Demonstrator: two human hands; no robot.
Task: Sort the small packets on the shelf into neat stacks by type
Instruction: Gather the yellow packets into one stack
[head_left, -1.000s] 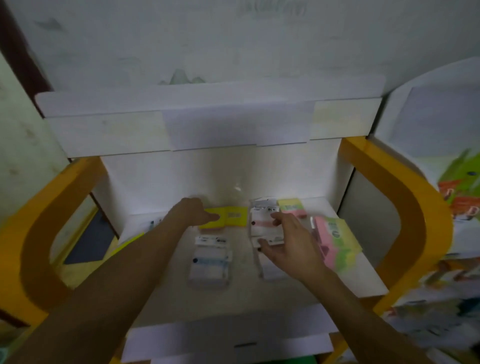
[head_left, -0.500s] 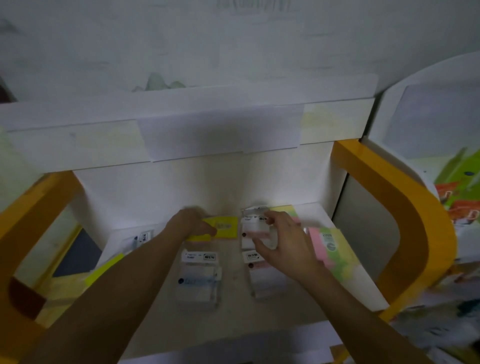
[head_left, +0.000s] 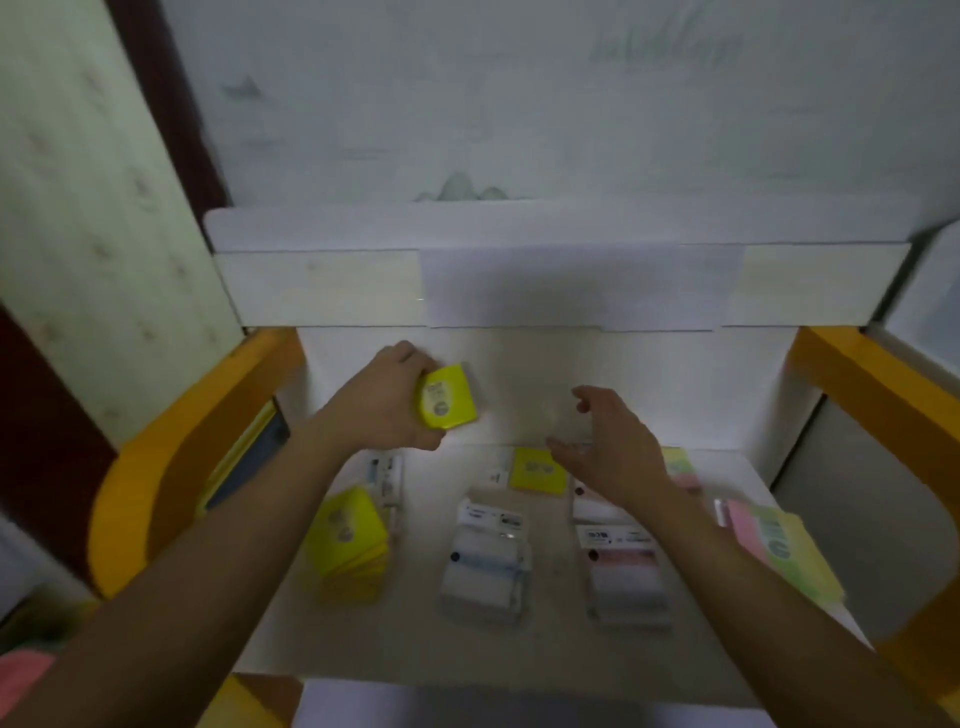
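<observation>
On the white shelf (head_left: 519, 649), packets lie in rough groups. Left hand (head_left: 387, 402) is raised above the back left, fingers and thumb clamped on a yellow packet (head_left: 447, 397), label facing the camera. Right hand (head_left: 605, 447) hovers over the middle back, fingers apart and loosely curled, holding nothing.

Yellow stack (head_left: 350, 543) sits front left, leaning and uneven. Another loose yellow packet (head_left: 537, 470) lies at the back, just beside the right hand. Blue-striped packets (head_left: 485, 556) in the centre, pink-striped packets (head_left: 626, 561) to their right, pastel pink-and-green packets (head_left: 779, 540) far right.

Likely step: the held packet goes onto the yellow stack. Best done by turning it flat, matching label direction, squaring the edges on the way down, not dropping it, since that pile looks ready to slide. Right hand could take the loose yellow one next.
</observation>
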